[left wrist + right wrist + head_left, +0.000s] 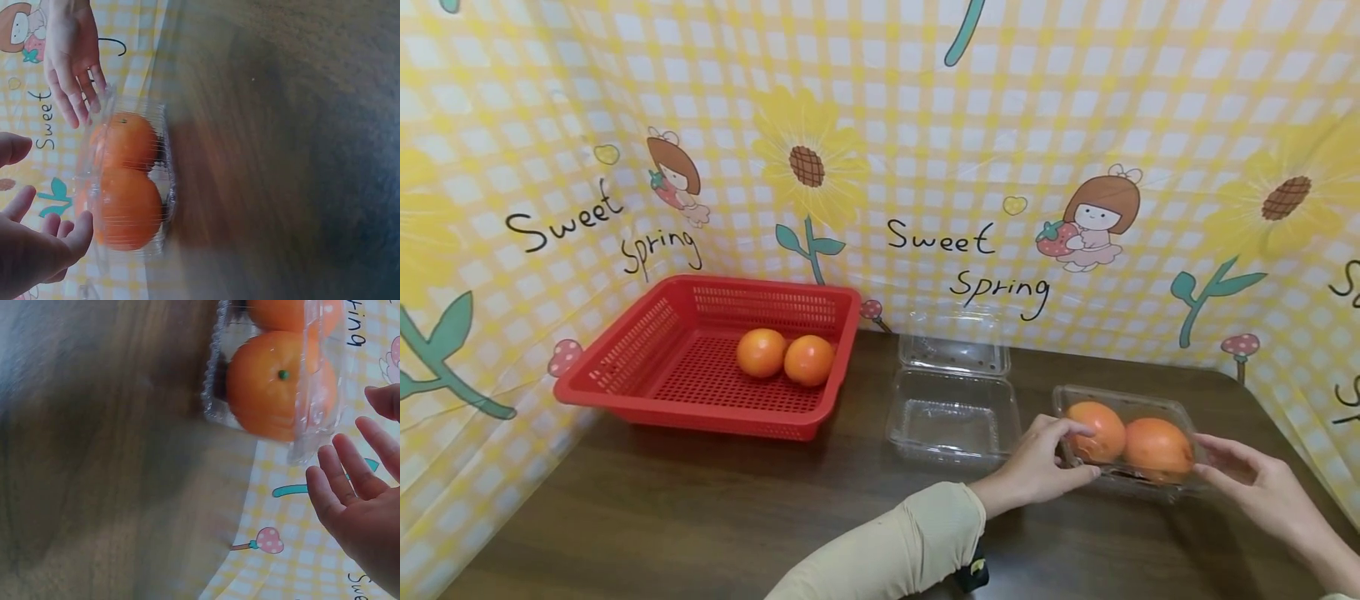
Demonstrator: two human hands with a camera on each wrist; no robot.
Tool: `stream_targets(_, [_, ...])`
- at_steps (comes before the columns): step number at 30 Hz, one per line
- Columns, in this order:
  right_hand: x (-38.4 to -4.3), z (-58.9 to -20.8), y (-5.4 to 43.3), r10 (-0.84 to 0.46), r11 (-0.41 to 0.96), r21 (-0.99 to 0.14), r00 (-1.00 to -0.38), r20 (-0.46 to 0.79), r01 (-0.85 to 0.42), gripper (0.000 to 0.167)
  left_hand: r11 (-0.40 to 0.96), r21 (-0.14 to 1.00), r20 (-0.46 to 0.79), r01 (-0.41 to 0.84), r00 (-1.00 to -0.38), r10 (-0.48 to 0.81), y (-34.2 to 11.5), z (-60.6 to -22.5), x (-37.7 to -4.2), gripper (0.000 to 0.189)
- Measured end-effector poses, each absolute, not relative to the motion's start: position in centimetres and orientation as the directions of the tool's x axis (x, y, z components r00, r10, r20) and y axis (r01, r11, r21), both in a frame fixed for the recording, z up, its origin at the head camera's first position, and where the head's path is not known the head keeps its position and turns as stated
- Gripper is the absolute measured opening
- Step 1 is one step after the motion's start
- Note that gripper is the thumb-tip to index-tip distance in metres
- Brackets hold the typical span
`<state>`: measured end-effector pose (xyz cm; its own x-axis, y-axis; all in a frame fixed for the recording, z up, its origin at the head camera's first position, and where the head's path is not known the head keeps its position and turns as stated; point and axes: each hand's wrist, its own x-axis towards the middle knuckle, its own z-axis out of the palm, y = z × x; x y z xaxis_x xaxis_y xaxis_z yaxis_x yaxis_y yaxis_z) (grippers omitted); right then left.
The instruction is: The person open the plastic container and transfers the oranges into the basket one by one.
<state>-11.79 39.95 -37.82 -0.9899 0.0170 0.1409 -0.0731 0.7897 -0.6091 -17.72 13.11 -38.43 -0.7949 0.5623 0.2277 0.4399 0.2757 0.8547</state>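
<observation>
Two oranges (1157, 448) sit side by side in a clear plastic clamshell box (1120, 398) on the right of the table. The lid lies over them, and its rim shows in both wrist views. At the box's left end is my left hand (1037, 462), with thumb and fingers spread around the corner. My right hand (1262, 487) is at the opposite end, fingertips right at the edge. Seen from the right wrist, the fingers (356, 472) are loosely extended beside the lid rim. The left wrist view shows relaxed, parted fingers (47, 240) near the box.
A second clear clamshell box (951, 454) stands with its lid raised, left of the filled one. Farther left, a red plastic basket (700, 414) holds two more oranges (762, 353). A yellow checked cloth (880, 125) hangs behind and beside the brown table (715, 517).
</observation>
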Motion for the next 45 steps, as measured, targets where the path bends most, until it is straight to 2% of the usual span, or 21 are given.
stream_targets(6, [-11.8, -38.8, 40.3, -0.014, 0.788, -0.601, -0.981, 0.194, -0.131, 0.046, 0.308, 0.854, 0.211, 0.42, -0.82, 0.532, 13.4, -39.1, -18.1, 0.04])
stream_targets(14, [-11.8, -39.9, 40.9, -0.058, 0.728, -0.643, -0.956, 0.288, -0.238, 0.044, 0.411, 0.797, 0.207, 0.443, -0.839, 0.504, 14.2, -39.7, -18.1, 0.043])
stream_targets(26, [-11.6, -40.3, 41.5, -0.045, 0.753, -0.628, -0.968, 0.245, -0.194, 0.047, 0.43, 0.785, 0.212, 0.446, -0.845, 0.491, 14.6, -40.5, -18.3, 0.043])
stream_targets(36, [-11.4, -40.0, 41.2, -0.012, 0.725, -0.684, -0.995, 0.1, -0.077, 0.054, 0.436, 0.755, 0.284, 0.49, -0.843, 0.457, 14.9, -40.6, -18.7, 0.04])
stream_targets(45, [-11.4, -40.3, 42.0, -0.057, 0.716, -0.691, -0.995, 0.087, -0.102, 0.051, 0.422, 0.761, 0.281, 0.492, -0.837, 0.469, 14.9, -40.9, -18.6, 0.04])
